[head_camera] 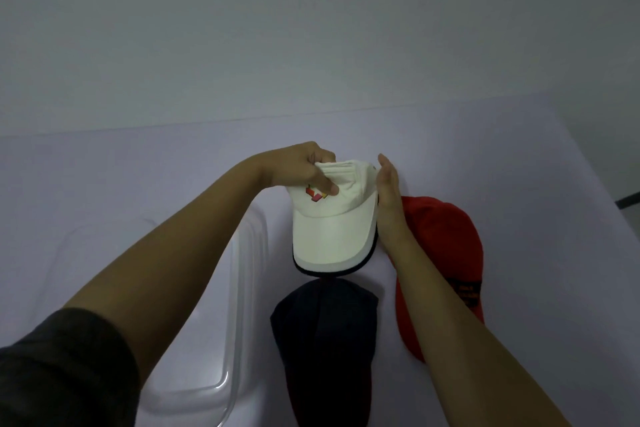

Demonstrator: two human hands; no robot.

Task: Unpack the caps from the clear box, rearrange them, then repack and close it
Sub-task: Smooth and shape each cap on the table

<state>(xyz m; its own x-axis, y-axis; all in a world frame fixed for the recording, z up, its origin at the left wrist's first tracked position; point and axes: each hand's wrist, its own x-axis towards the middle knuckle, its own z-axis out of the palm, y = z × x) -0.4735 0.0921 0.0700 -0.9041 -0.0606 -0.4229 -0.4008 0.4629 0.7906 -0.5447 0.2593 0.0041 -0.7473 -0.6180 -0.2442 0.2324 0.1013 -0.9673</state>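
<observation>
Left hand fingers pinching white cap crown above counter; right hand flat, fingers together, against its side. Dark cap, red cap beside clear box.

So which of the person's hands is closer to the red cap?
The right. The right hand is open flat against the white cap's side, its wrist lying just over the red cap. The left hand pinches the white cap's crown, on the far side from the red one.
</observation>
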